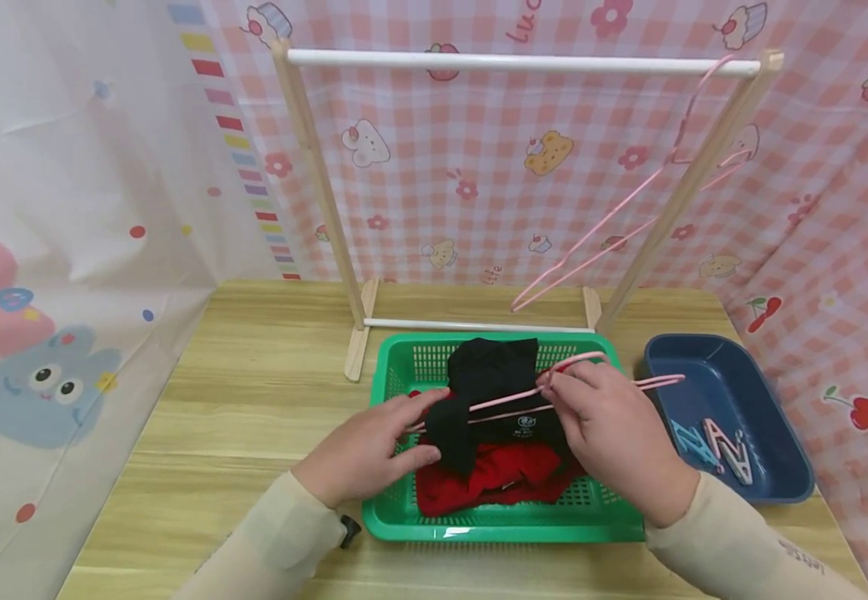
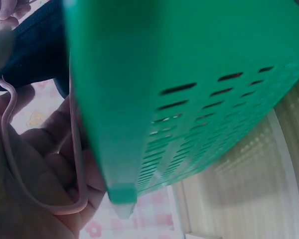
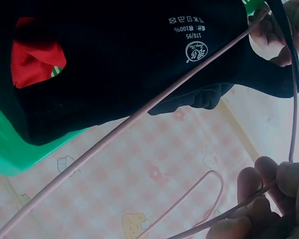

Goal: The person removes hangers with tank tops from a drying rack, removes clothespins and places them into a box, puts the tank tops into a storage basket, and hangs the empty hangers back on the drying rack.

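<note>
A black tank top (image 1: 490, 367), with white label print (image 3: 196, 51) inside its neck, lies over the green basket (image 1: 509, 532). My left hand (image 1: 370, 450) pinches its strap at the left, where one end of a pink hanger (image 1: 505, 401) passes through. In the left wrist view, that rounded hanger end (image 2: 65, 209) lies across the palm. My right hand (image 1: 617, 433) pinches the hanger near its middle, above the basket's right half. The hanger's other end sticks out beyond the right hand. Red clothing (image 1: 479, 479) lies beneath the tank top.
Behind the basket stands a rack with a white rod (image 1: 509, 61); a second pink hanger (image 1: 591, 229) hangs at its right end. A dark blue basin (image 1: 775, 417) on the right holds blue clips (image 1: 694, 443) and a pale pink clip (image 1: 730, 452).
</note>
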A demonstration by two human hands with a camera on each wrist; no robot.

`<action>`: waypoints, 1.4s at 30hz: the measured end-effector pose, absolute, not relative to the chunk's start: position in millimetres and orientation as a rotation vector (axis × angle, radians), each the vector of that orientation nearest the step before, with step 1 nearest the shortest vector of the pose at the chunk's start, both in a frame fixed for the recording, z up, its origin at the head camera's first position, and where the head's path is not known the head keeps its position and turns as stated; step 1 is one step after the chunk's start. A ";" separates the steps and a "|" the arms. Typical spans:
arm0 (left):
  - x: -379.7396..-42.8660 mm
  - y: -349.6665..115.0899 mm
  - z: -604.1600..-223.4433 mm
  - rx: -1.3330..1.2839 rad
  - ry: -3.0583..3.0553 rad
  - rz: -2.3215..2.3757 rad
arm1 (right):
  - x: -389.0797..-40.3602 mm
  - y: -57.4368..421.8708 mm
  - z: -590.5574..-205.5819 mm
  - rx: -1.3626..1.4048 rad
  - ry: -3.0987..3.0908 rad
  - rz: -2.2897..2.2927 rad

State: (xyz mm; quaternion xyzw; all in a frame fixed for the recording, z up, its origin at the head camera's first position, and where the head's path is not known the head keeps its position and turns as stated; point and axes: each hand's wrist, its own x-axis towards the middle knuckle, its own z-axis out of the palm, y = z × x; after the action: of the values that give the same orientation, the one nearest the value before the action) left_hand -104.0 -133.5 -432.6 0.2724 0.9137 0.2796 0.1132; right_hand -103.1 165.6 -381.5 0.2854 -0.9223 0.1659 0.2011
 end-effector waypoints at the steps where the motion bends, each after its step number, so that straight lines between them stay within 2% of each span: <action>1: -103.9 -133.2 -432.7 0.797 2.675 0.839 | -103.3 166.1 -381.6 0.795 -2.576 0.457; 15: -105.9 -128.9 -441.7 1.117 2.838 0.903 | -105.5 173.9 -384.4 0.727 -2.584 0.442; 42: -105.6 -139.1 -447.3 0.954 2.934 0.609 | -114.9 204.9 -375.4 0.566 -2.494 0.523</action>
State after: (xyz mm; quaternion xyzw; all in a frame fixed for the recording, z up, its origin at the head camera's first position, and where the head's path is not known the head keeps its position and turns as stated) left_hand -105.6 -139.1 -447.3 0.3033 0.9330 0.1937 -0.0015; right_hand -114.9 204.9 -375.4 0.2092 -0.9219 0.1932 0.2627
